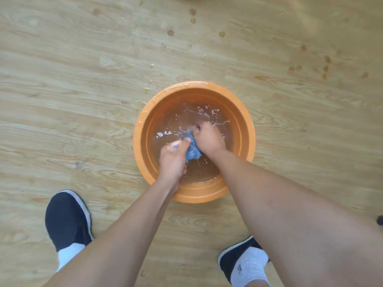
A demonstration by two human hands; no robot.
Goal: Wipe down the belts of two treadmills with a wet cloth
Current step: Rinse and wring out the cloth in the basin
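Wood-grain plank floor (83, 90) fills the view, with open room on every side of the two-handed grip; widest stretch is left of the grip and beyond it. Orange plastic basin (194, 83) sits on the floor and rings the grip all round. Its rim is the only edge close by, nearest on the person's side, where both forearms cross over it. Water (182, 119) in the basin is shallow, clear and rippled, with splashes just beyond the grip.

Left hand (173, 160) is curled, thumb and fingers pinching the near end of the blue cloth (192, 151). Right hand (209, 139) is a closed fist around the far end, knuckles up, fingers partly under water and blurred. Hands sit just beside each other, and the cloth is bunched and wet between them at the water surface, inside the basin, right of centre.

Left dark shoe (66, 220) with white sock stands well back and left of the grip, and the right dark shoe (226, 259) well back, under the right forearm. Both are clear of the basin. Brown drip spots (325, 68) dot the floor beyond and right of the grip. Small dark object (380, 220) at the right frame edge, cannot tell what.
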